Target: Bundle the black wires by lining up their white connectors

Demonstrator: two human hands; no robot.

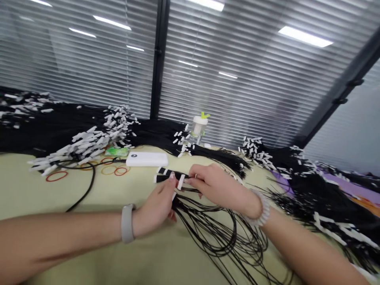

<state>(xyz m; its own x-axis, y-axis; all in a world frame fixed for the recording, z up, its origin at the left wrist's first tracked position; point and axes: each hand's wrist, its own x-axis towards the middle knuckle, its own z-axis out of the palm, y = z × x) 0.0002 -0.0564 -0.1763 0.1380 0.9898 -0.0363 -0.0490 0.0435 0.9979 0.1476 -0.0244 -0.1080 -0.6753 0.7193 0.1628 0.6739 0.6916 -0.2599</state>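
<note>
Near the middle of the table, my left hand (160, 200) pinches a black cable end with white bands (166, 177) between thumb and fingers. My right hand (210, 184) closes on the same small group of ends from the other side, its fingertips beside a white band (180, 182). A bundle of thin black cables (218, 233) trails from between the hands and loops loosely to the lower right. How many ends are gripped is hidden by the fingers.
Heaps of black cables with white ends (89, 142) line the back and right. A white power bank (147, 159) with a black cord, coloured rubber bands (57, 176), a green packet (116, 151) and a lidded clear cup (198, 128) stand beyond my hands. Window blinds (237, 79) rise behind.
</note>
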